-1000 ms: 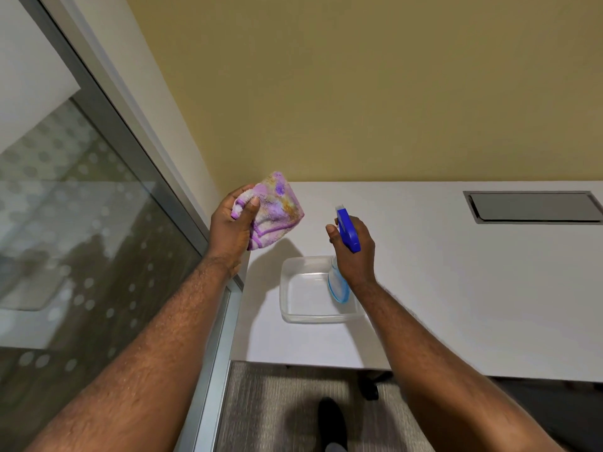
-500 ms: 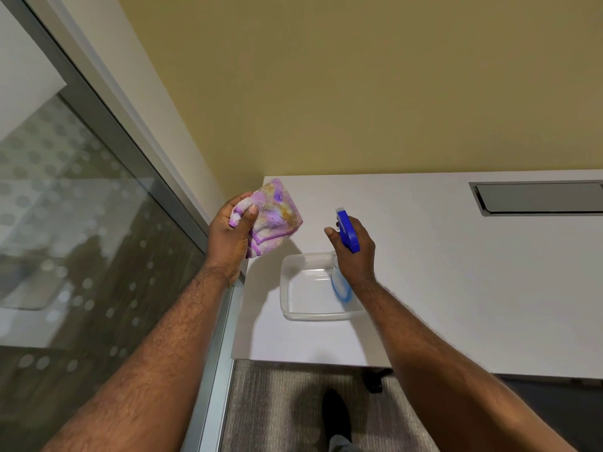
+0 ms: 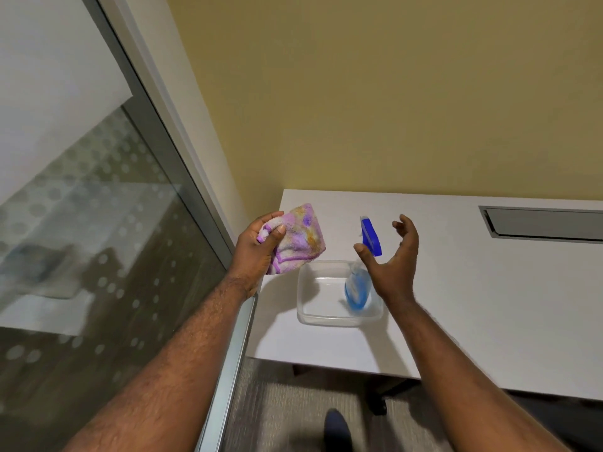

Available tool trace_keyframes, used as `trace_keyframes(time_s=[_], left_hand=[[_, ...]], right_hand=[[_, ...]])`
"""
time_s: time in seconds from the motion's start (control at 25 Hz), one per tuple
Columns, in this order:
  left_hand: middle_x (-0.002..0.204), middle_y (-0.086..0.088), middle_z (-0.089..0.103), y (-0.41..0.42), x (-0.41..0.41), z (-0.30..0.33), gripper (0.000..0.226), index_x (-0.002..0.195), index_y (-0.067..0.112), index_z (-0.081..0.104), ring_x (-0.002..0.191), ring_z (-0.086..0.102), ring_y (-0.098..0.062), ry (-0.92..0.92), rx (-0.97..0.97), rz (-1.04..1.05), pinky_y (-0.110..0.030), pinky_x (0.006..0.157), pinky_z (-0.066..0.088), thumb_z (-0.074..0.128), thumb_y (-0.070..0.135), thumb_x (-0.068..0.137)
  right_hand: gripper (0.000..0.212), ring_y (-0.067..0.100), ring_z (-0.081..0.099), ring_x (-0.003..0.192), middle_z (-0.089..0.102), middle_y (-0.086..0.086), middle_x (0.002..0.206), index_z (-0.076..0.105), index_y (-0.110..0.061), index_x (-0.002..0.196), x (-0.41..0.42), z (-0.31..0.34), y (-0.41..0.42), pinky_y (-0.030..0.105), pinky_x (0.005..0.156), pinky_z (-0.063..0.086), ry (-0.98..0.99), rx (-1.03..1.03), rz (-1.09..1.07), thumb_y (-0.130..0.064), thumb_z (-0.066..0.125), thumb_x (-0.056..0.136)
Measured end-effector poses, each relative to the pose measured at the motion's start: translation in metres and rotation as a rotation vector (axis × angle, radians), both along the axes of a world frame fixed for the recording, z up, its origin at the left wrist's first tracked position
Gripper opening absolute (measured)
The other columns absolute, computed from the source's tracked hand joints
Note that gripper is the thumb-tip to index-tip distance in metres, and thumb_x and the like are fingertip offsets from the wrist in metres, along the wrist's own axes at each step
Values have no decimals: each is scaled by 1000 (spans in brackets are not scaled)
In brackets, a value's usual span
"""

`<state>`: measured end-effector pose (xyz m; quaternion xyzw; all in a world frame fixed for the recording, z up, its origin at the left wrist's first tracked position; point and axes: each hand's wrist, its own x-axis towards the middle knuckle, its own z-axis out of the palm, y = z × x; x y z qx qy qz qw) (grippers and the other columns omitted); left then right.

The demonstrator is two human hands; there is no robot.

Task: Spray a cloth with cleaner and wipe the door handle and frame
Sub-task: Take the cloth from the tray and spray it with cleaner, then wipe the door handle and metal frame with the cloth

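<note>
My left hand [image 3: 257, 247] grips a bunched purple, pink and yellow cloth [image 3: 301, 243], held above the desk's left end. A spray bottle [image 3: 359, 285] with a blue trigger head and blue liquid stands upright in a clear plastic tray [image 3: 313, 316]. My right hand [image 3: 396, 262] is just right of the bottle's head, fingers spread and off it. A grey metal door frame [image 3: 169, 151] with frosted-dot glass runs down the left. No door handle is in sight.
The white desk [image 3: 489, 305] stands against a yellow wall, with a grey cable hatch [image 3: 548, 223] at the back right. Grey carpet, a chair base and my dark shoe [image 3: 337, 429] lie below the desk's front edge.
My right hand has let go of the spray bottle and opened, leaving the bottle standing in the tray. The left hand keeps the cloth in about the same place.
</note>
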<state>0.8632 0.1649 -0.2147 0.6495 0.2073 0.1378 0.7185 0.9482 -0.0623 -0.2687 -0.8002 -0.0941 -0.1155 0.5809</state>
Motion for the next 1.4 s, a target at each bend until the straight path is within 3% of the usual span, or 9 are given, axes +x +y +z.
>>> trace_keyframes(time_s=[0.16, 0.36, 0.48, 0.68, 0.84, 0.92, 1.08, 1.2, 1.4], left_hand=[[115, -6, 72, 1, -28, 8, 30, 125, 18, 62, 104, 70, -24, -39, -11, -45, -37, 81, 59, 62, 19, 95], [117, -6, 72, -2, -82, 18, 30, 125, 21, 63, 107, 69, -25, -100, 1, -103, -40, 88, 57, 64, 22, 94], [120, -7, 70, -3, -125, 18, 31, 125, 21, 63, 108, 69, -26, -95, 16, -121, -44, 90, 56, 65, 25, 94], [121, -11, 69, -12, -201, 10, 33, 125, 20, 63, 110, 67, -29, -37, -9, -62, -52, 94, 54, 65, 24, 93], [116, -9, 71, -31, -276, 9, 35, 124, 18, 63, 103, 70, -23, -46, -39, 16, -37, 82, 59, 68, 20, 90], [116, -4, 71, -47, -318, 10, 45, 125, 21, 61, 102, 69, -16, -54, -2, 91, -24, 75, 57, 74, 26, 82], [149, 9, 45, -84, -414, 0, 74, 142, 32, 42, 135, 41, -2, 96, 407, 445, -17, 108, 34, 75, 44, 77], [160, 16, 22, -120, -497, -8, 84, 150, 33, 30, 143, 20, 8, 256, 711, 562, -15, 114, 19, 67, 61, 80], [164, 15, 10, -186, -639, -14, 81, 153, 33, 22, 149, 14, -2, 569, 952, 652, -39, 121, 18, 53, 65, 85]], right_hand=[[45, 0, 55, 104, 56, -10, 116, 54, -21, 122, -30, 46, 17, 13, 88, 43, -290, -69, 98, -48, 64, 88], [45, 20, 61, 114, 62, 2, 128, 53, -16, 133, -73, 74, 62, 28, 87, 50, 442, 91, 499, -42, 57, 97], [42, 27, 70, 100, 72, 14, 113, 64, -9, 122, -105, 69, 64, 36, 83, 57, 542, 120, 638, -42, 55, 97], [45, 31, 69, 109, 71, 13, 119, 61, -11, 128, -163, 58, 61, 46, 98, 53, 689, 147, 825, -42, 56, 95], [42, 32, 67, 112, 69, 13, 121, 58, -16, 130, -215, 57, 56, 45, 97, 54, 779, 154, 1032, -40, 57, 95], [41, 29, 69, 109, 71, 11, 118, 59, -19, 127, -246, 57, 52, 45, 95, 55, 763, 123, 1065, -42, 58, 93], [29, 13, 71, 96, 72, 1, 110, 62, -21, 121, -322, 47, 39, 23, 77, 59, 525, 147, 986, -32, 63, 94], [34, 2, 65, 90, 66, -2, 108, 59, -14, 123, -391, 36, 31, 5, 64, 50, 390, 170, 858, -24, 68, 92], [28, -15, 59, 74, 61, -18, 88, 50, -24, 104, -506, 16, 19, 5, 63, 43, 226, 176, 943, -31, 72, 88]])
